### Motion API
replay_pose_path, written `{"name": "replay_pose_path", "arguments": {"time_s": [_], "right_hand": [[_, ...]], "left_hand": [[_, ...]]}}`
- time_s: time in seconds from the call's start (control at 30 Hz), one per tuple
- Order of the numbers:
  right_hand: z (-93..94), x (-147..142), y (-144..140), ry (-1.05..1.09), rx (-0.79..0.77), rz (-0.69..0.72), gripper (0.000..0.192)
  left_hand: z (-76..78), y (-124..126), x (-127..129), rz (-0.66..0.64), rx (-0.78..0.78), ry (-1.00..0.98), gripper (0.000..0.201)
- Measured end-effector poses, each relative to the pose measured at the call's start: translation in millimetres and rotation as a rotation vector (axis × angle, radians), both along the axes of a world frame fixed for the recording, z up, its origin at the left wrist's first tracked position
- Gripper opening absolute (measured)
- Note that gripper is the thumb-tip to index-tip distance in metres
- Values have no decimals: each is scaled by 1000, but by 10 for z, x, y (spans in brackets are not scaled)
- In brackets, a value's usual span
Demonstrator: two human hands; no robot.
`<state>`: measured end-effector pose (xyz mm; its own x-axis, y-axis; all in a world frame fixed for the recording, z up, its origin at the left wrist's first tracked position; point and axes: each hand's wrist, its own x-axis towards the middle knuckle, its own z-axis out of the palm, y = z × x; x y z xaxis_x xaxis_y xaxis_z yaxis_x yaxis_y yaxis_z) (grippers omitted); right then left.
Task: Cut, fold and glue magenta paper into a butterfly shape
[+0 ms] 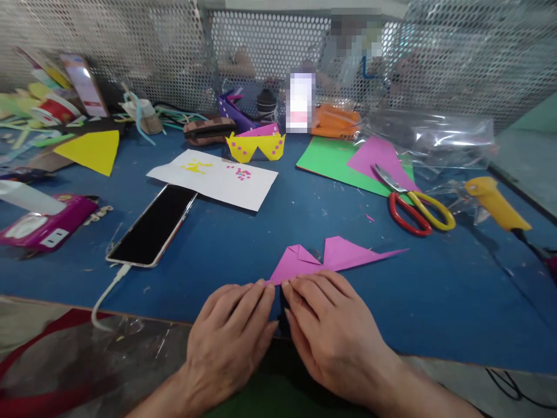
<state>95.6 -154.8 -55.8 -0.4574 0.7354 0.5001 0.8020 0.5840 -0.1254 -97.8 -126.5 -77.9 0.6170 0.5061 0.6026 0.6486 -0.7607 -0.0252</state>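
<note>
A folded pink paper cutout (300, 264) lies near the front of the blue table, with a notch in its upper edge and a thin strip pointing right. My left hand (235, 328) has its fingers pressed together on the paper's lower left end. Close beside it, my right hand (328, 325) bears down on the lower edge, fingertips together. The fingers partly hide that edge. Yellow paper glasses (256, 147) with pink squares stand farther back, behind a white sheet (217, 181) bearing small yellow and pink paper bits.
A phone (153, 226) with a cable lies left. Scissors (411, 206) rest at right on a pink sheet (378, 157) and green paper (335, 165). Farther right is a yellow glue gun (498, 203). A purple tape dispenser (52, 223) and yellow paper (91, 150) are at left.
</note>
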Motion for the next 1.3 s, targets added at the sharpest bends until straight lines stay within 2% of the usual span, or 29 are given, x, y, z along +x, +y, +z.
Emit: {"name": "replay_pose_path", "arguments": {"time_s": [0.2, 0.37, 0.5, 0.63, 0.8, 0.93, 1.1, 1.23, 1.3], "right_hand": [[6, 44, -50, 39, -57, -59, 32], [3, 102, -107, 39, -27, -196, 31], [-6, 120, -133, -3, -42, -193, 33], [-17, 155, -153, 29, -44, -188, 33], [-39, 208, -180, 26, 15, -234, 31], [-62, 220, -189, -9, 3, -228, 34], [-81, 220, -197, 4, -13, -217, 38], [-86, 235, -187, -9, -20, -203, 38], [-82, 267, -180, -11, -18, -199, 36]], "left_hand": [[-88, -14, -30, 68, 0, -18, 30], [-121, 60, -109, 6, 91, 98, 35], [-112, 61, -123, -4, 100, 109, 36], [-101, 0, -64, 72, 37, 45, 34], [-69, -56, 18, 102, -27, 18, 32], [-77, -92, 0, 143, -54, 0, 33], [-136, -107, 65, 67, 39, 11, 41], [-89, -74, 295, -61, 51, 16, 43], [-56, -52, 376, -79, 55, 65, 46]]}}
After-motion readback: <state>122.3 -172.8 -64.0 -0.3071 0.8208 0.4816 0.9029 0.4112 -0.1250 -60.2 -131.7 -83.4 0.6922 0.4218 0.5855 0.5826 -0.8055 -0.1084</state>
